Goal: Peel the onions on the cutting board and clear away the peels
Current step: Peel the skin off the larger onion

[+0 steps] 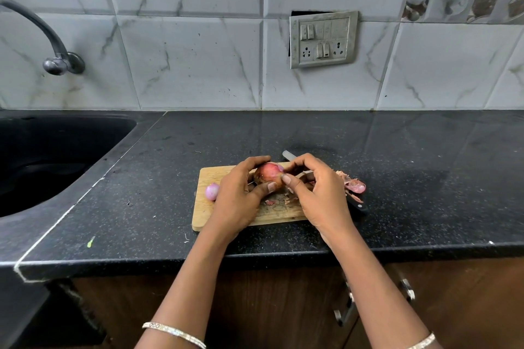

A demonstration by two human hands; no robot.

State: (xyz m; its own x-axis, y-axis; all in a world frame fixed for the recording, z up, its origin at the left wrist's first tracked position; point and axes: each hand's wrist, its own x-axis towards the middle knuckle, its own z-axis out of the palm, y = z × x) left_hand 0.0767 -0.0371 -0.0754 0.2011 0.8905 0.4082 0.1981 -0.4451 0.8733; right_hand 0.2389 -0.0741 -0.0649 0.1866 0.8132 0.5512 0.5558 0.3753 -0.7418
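My left grip (241, 198) is curled round the onion (268, 173), holding it just above the cutting board (204, 207), and my right grip (317, 193) pinches the onion's right end, thumb against its skin. A smaller peeled onion (212, 191) lies on the board's left side, and bits of skin (279, 201) are scattered on the wood below my grips. The board sits on a black speckled worktop (397, 156). A heap of peels (353, 184) lies at the board's right edge, on the knife (357, 204) that runs behind my right grip. To the left is a dark sink (42, 164) with a tap (56, 59) on the marbled tile wall (184, 65), which also carries a switch panel (323, 38)
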